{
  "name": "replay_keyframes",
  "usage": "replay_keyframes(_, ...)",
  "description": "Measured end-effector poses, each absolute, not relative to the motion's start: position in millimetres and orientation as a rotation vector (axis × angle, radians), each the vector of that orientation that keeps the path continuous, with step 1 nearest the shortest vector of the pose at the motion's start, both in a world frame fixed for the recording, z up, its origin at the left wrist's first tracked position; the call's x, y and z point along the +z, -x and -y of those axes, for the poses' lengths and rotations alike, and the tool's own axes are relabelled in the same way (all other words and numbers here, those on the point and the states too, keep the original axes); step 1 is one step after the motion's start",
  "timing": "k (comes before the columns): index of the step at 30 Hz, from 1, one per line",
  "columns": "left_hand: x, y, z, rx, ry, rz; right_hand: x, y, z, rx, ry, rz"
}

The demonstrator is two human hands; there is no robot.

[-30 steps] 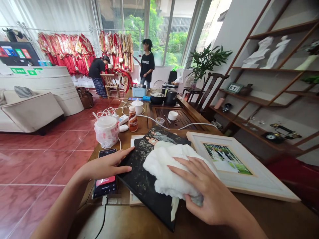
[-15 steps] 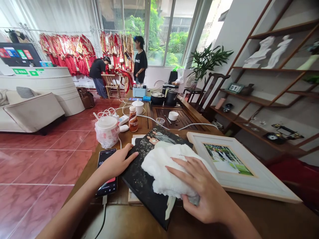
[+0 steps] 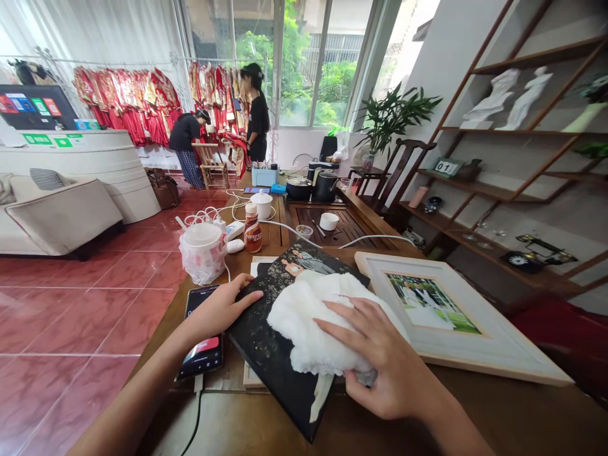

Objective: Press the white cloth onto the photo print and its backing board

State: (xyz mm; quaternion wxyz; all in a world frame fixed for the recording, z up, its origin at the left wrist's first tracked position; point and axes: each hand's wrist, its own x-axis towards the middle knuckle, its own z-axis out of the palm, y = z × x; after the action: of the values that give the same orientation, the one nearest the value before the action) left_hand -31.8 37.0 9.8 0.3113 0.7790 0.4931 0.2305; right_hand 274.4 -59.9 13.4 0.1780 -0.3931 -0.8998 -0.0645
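Hands apart, left hand (image 3: 216,310) flat on black photo panel (image 3: 263,348), right hand (image 3: 387,361) bunching white cloth (image 3: 313,323) on it

Photo board (image 3: 266,354) on the table (image 3: 498,405), between phone (image 3: 202,356) and framed photograph (image 3: 441,304).
A cloth (image 3: 318,323) lies on the board under the right hand (image 3: 384,361), while the left hand (image 3: 218,310) rests on the board's edge above the phone. Behind them stand a bagged tub (image 3: 202,253), a bottle (image 3: 253,231) (just right of the tub) and a tea tray (image 3: 313,221), with a shelf unit (image 3: 517,130) off to the right.
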Motion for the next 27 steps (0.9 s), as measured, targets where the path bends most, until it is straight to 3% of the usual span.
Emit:
replay_keyframes(19,16.2,43.3,-50.9,0.577,-1.978,-1.162,20.2,-272.1,31.7,-0.103,1.019,2.591)
replay_keyframes(27,15.2,50.5,-58.3,0.752,-1.837,-1.229,26.6,-271.0,20.1,-0.132,1.018,2.609)
